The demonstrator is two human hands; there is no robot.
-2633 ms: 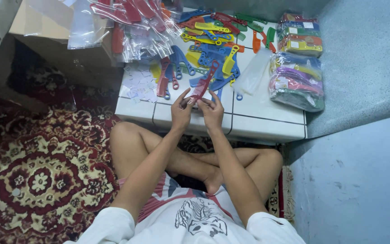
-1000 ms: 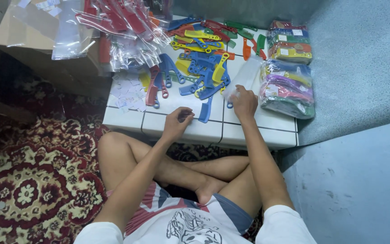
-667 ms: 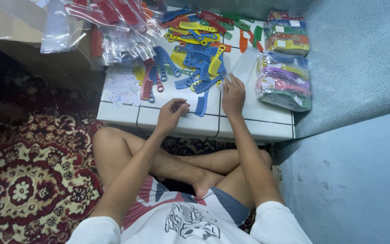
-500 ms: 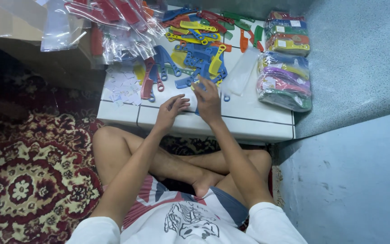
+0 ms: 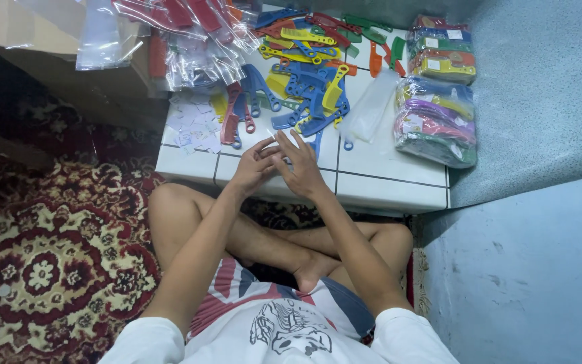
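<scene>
Floor: patterned red and cream carpet [image 5: 42, 269] covered the ground at the left, and a blue-grey wall [image 5: 533, 269] closed the right side.
Table: low white tiled tabletop [image 5: 385, 182] stood before the seated person's crossed legs, its near edge just above the knees.
Box: brown cardboard box [image 5: 55, 74] stood off the tabletop's left edge, with clear plastic bags [image 5: 170, 47] spilling from it over the far left corner.
Packed stacks: bagged bundles of coloured combs [image 5: 436, 118] were piled along the right edge, one stack behind another toward the far right corner.
Loose combs: heap of blue, yellow, red and green plastic combs [image 5: 304, 87] lay across the middle and far part of the tabletop.
Empty sleeve: clear plastic sleeve [image 5: 370, 108] lay between the loose combs and the packed stacks.
Paper slips: small white labels [image 5: 193, 128] were scattered near the left edge, beside red combs.
Left hand: left hand [image 5: 254, 165] hovered over the near edge, fingers half curled and touching the other hand's fingers.
Right hand: right hand [image 5: 298, 168] was just beside it, fingers spread and raised; both seemed to pinch a thin clear sleeve [image 5: 272, 143], too faint to tell surely.
Blue comb: blue comb [image 5: 316, 143] lay just beyond the fingertips, partly hidden by the right hand.
</scene>
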